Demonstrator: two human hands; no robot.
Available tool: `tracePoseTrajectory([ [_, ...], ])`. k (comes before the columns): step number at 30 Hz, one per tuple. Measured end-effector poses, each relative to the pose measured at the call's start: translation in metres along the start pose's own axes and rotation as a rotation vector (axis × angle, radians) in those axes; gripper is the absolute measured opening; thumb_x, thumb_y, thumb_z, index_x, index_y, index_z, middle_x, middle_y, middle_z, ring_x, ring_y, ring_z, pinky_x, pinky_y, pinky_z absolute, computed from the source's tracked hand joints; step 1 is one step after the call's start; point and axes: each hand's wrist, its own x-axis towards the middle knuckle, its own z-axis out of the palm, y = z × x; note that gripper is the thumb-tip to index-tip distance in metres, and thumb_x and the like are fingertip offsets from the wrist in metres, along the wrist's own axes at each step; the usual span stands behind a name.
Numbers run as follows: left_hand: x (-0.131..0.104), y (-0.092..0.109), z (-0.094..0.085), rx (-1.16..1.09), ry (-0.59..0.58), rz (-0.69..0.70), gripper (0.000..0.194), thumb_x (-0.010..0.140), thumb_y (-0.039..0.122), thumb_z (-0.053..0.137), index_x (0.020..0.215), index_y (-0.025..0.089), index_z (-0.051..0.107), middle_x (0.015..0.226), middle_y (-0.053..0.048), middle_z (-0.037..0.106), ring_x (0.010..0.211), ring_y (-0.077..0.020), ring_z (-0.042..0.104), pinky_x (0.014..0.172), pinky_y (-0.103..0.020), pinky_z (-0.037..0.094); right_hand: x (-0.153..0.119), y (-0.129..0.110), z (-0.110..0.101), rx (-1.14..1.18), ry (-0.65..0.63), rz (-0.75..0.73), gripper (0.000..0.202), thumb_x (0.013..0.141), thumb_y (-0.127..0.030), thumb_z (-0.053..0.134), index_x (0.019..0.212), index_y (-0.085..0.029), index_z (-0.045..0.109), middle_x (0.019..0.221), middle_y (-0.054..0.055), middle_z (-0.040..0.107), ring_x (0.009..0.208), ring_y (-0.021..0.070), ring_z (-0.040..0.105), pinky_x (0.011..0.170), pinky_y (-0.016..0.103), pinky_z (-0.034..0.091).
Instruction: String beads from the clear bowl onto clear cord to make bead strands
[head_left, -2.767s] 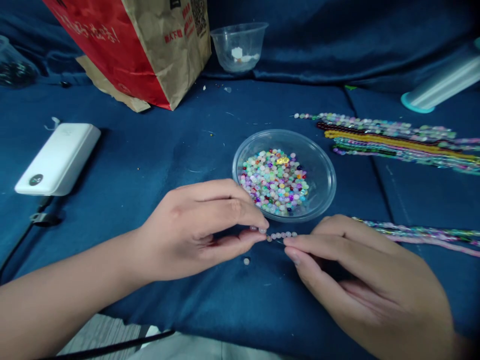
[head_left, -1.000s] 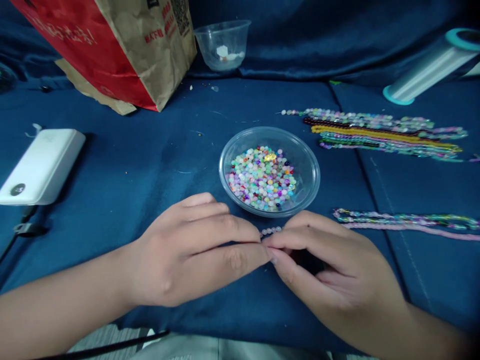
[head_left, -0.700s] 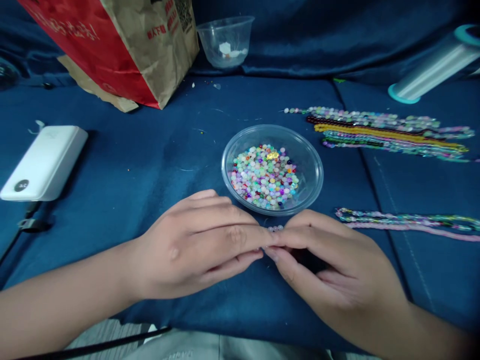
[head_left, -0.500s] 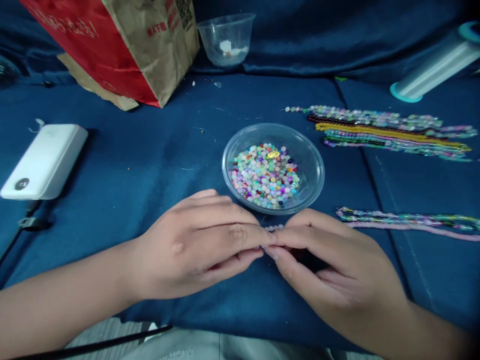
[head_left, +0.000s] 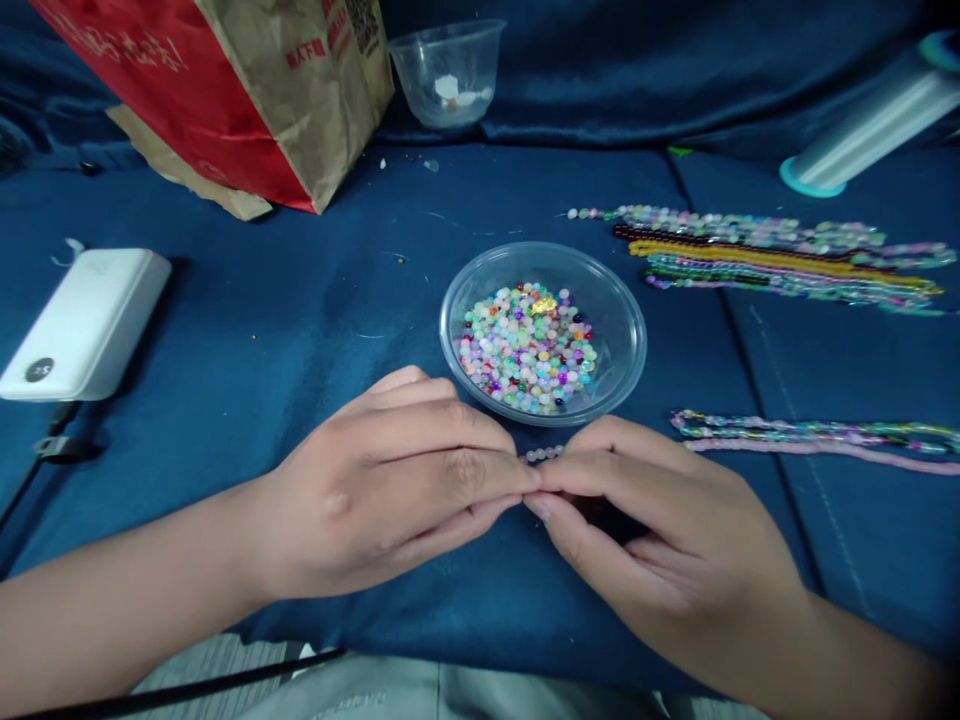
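Observation:
My left hand [head_left: 405,480] and my right hand [head_left: 667,540] meet at their fingertips, both pinched closed. A short row of pale pink beads [head_left: 544,454] shows just behind the touching fingertips; the rest of the strand is hidden by my fingers. Right behind my hands is a round clear plastic bowl [head_left: 619,375] holding many small mixed-colour beads [head_left: 525,345] and a golden piece [head_left: 544,306].
Bead strands [head_left: 780,260] lie at the right back, more strands [head_left: 817,437] nearer on the right. A wrapped roll [head_left: 870,130] stands behind. A white power bank [head_left: 90,320] lies left; a paper bag [head_left: 300,80] and clear cup [head_left: 450,75] stand at the back.
The view has shifted slightly. My hands stay fingertip to fingertip, and slightly more of the pink bead row shows behind them.

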Motion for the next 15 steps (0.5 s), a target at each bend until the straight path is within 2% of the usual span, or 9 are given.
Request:
tracePoseTrajectory([
  [4, 0.0, 0.003, -0.006, -0.007, -0.001, -0.006, 0.026, 0.101, 0.014, 0.081, 0.125, 0.023, 0.078, 0.111, -0.001, 0.086, 0.088, -0.0155, 0.073, 0.08, -0.036, 0.054, 0.001, 0.0, -0.001, 0.007, -0.016, -0.005, 0.022, 0.095, -0.007, 0.069, 0.092, -0.023, 0.083, 0.083, -0.002, 0.077, 0.07, 0.0081, 0.073, 0.068, 0.016, 0.06],
  [8, 0.006, 0.007, -0.018, -0.053, -0.048, 0.015, 0.018, 0.102, 0.016, 0.081, 0.119, 0.02, 0.08, 0.108, -0.003, 0.087, 0.085, -0.0148, 0.077, 0.076, -0.036, 0.059, 0.0, 0.001, 0.0, 0.018, -0.04, -0.028, 0.023, 0.095, -0.005, 0.07, 0.098, -0.023, 0.084, 0.088, -0.001, 0.079, 0.075, 0.0097, 0.076, 0.07, 0.017, 0.061],
  [12, 0.016, 0.011, -0.033, -0.092, -0.04, 0.031, 0.009, 0.103, 0.014, 0.08, 0.112, 0.017, 0.079, 0.101, -0.002, 0.087, 0.084, -0.0109, 0.081, 0.086, -0.03, 0.066, -0.006, 0.004, 0.002, 0.076, -0.088, -0.045, 0.02, 0.099, -0.007, 0.071, 0.103, -0.02, 0.084, 0.094, -0.001, 0.08, 0.083, 0.0076, 0.076, 0.079, 0.015, 0.059],
  [15, 0.016, 0.014, -0.043, -0.104, 0.007, 0.028, 0.009, 0.101, 0.015, 0.083, 0.108, 0.018, 0.077, 0.098, 0.001, 0.086, 0.08, -0.0084, 0.081, 0.089, -0.025, 0.068, -0.012, 0.008, 0.005, 0.071, -0.155, -0.055, 0.018, 0.103, -0.012, 0.069, 0.108, -0.022, 0.083, 0.098, 0.001, 0.079, 0.088, 0.0112, 0.076, 0.08, 0.02, 0.058],
])
